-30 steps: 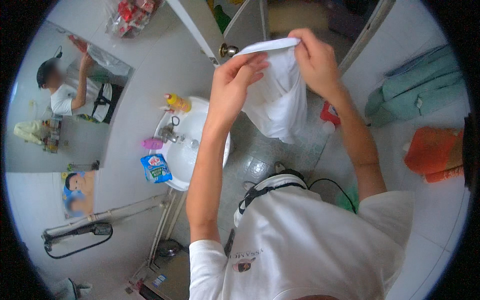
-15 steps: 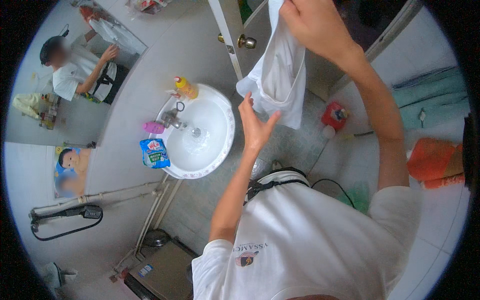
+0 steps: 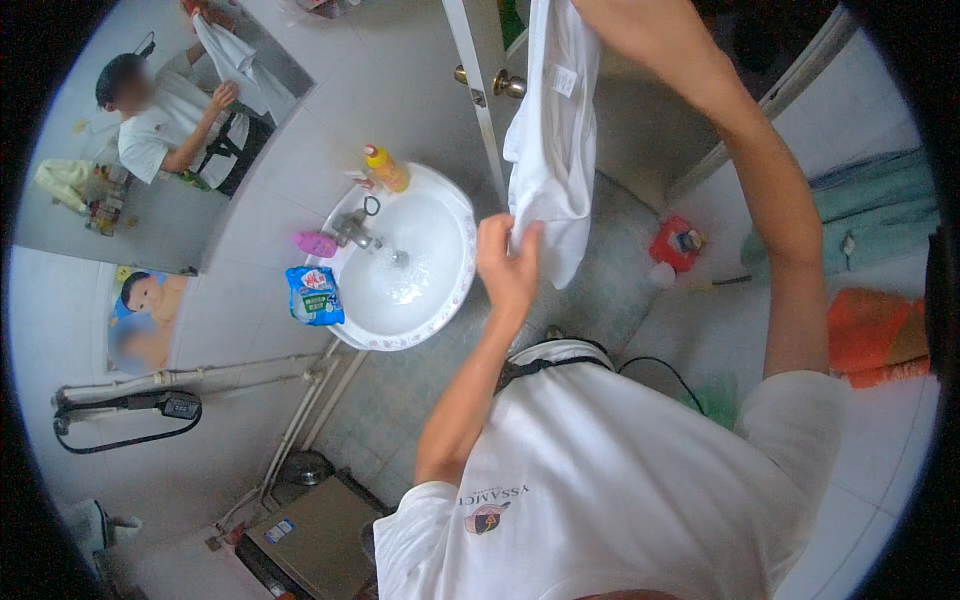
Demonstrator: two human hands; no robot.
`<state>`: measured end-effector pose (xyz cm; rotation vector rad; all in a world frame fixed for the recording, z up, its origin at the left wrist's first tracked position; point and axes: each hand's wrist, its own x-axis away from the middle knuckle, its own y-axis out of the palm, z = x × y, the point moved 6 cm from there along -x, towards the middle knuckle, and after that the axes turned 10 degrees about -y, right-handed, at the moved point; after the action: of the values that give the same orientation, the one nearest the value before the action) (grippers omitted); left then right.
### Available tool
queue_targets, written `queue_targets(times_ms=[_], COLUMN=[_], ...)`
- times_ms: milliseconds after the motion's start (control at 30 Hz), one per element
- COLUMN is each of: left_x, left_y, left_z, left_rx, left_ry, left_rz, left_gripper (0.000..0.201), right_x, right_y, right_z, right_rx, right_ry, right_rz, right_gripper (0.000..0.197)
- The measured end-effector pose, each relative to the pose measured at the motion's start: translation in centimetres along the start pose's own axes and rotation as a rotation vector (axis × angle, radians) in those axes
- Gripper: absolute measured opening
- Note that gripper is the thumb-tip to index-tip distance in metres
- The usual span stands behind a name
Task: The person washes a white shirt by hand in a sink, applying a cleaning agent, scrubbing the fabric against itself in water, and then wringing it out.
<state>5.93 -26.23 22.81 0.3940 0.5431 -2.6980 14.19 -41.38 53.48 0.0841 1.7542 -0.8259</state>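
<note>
A white garment (image 3: 560,190) hangs in long folds in front of me, with a small white label (image 3: 564,80) showing on its inner side. My right hand (image 3: 597,12) is raised at the top edge of the picture, mostly cut off; the mirror shows it gripping the garment's upper end. Lower down, the fingers and thumb of my left hand (image 3: 508,265) close on the garment's left edge. The cloth's bottom end dangles just right of that hand, above the floor.
Left of the garment is a white washbasin (image 3: 425,310) with water in it and a metal tap (image 3: 352,228). Around its rim stand a yellow bottle (image 3: 388,170), a pink bottle (image 3: 315,243) and a blue packet (image 3: 315,295). A door (image 3: 475,90) stands ajar ahead; a red container (image 3: 676,243) sits beyond.
The garment has been raised and stretched longer, and its label has come into view. My right hand has gone up past the top edge. My left hand's spread fingers have closed on the cloth.
</note>
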Motion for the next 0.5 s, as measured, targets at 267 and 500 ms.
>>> queue_targets(times_ms=[267, 500], left_x=[-8.3, -14.7], left_y=[-20.6, -34.3], left_z=[0.5, 9.3], left_rx=[-0.065, -0.474], left_ry=[-0.031, 0.224], left_rz=[0.194, 0.275], left_gripper=[0.016, 0.032], right_x=[0.4, -0.1], right_y=[-0.1, 7.1], right_z=[5.1, 6.3], right_rx=[-0.145, -0.454], right_ry=[-0.021, 0.052], right_rz=[-0.214, -0.457], right_gripper=[0.021, 0.026])
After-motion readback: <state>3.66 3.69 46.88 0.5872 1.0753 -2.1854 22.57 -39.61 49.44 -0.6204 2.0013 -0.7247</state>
